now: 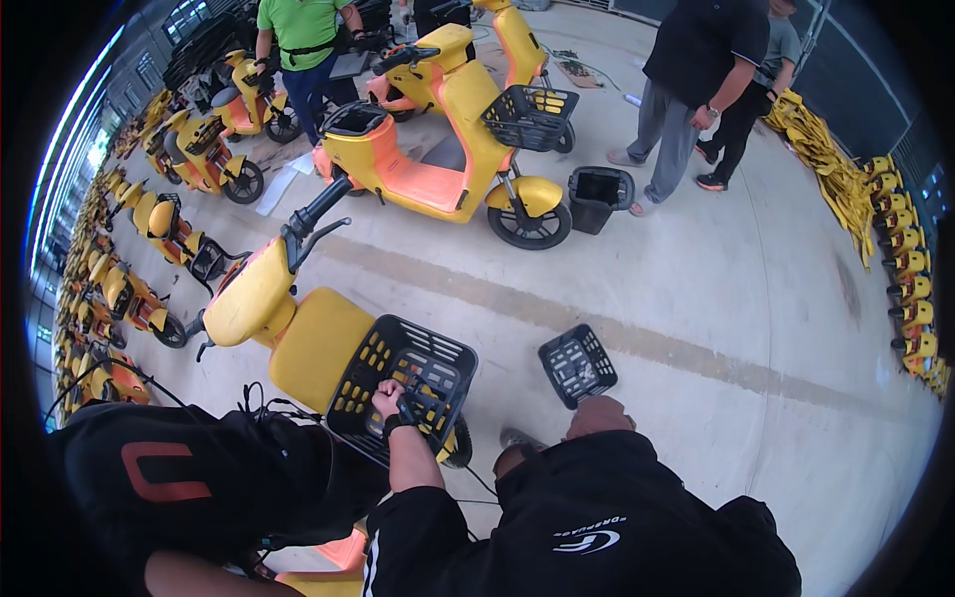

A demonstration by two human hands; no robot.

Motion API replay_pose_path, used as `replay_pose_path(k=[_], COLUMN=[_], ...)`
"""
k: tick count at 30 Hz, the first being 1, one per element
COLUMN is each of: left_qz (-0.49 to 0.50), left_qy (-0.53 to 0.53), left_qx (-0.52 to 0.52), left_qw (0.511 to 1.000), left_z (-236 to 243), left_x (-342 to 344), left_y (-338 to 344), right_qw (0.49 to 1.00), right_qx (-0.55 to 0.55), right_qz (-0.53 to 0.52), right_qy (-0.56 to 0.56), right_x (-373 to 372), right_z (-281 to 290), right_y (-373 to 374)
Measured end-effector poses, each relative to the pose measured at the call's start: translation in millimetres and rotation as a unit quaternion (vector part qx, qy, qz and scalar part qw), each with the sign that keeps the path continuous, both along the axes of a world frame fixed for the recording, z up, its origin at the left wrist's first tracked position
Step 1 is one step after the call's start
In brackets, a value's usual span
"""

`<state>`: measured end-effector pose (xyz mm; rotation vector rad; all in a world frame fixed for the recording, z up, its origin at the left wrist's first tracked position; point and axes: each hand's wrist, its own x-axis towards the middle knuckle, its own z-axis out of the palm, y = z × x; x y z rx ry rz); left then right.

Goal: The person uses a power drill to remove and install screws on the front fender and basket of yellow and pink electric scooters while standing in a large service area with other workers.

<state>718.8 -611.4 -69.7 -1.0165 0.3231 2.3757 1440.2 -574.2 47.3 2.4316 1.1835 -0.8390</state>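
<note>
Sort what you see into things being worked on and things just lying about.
Being worked on: left hand; black front basket; nearest yellow scooter that carries it.
Lying about: loose basket on the floor; black tub; parked scooter behind; pile of yellow parts.

Pale concrete floor (696, 289) with a darker strip across it; rows of yellow scooters (129, 289) line the left side; windows (70, 149) admit daylight.

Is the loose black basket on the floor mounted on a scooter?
No, the loose basket lies on bare concrete floor, apart from the nearest scooter.
</note>
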Motion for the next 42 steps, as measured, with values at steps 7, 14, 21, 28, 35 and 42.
replay_pose_path(k=[7, 14, 21, 28, 35, 42], left_qz=[-0.088, -0.265, -0.368, -0.326, -0.312, -0.403], left_qy=[0.116, 0.364, 0.068, -0.055, -0.056, 0.142], left_qx=[0.058, -0.095, -0.074, 0.037, -0.058, -0.101], left_qw=[0.988, 0.888, 0.924, 0.943, 0.947, 0.898], left_z=[76.9, 203.7, 159.9, 122.0, 123.5, 159.1], left_x=[22.5, 140.4, 289.2, 370.1, 379.5, 324.8], left_y=[45.3, 100.6, 147.6, 161.1, 150.8, 152.6], right_qw=[0.996, 0.995, 0.985, 0.962, 0.968, 0.963], right_qx=[0.043, -0.025, -0.111, -0.174, -0.112, -0.167], right_qz=[-0.043, 0.020, 0.128, 0.205, 0.203, 0.177], right_qy=[0.068, 0.089, 0.037, 0.050, 0.092, 0.114], right_x=[1.7, 58.1, 130.2, 151.8, 122.7, 34.2], right_z=[31.4, -9.9, -83.0, -81.2, -86.0, -52.6], right_y=[63.1, 135.8, 240.0, 378.2, 457.1, 454.4])
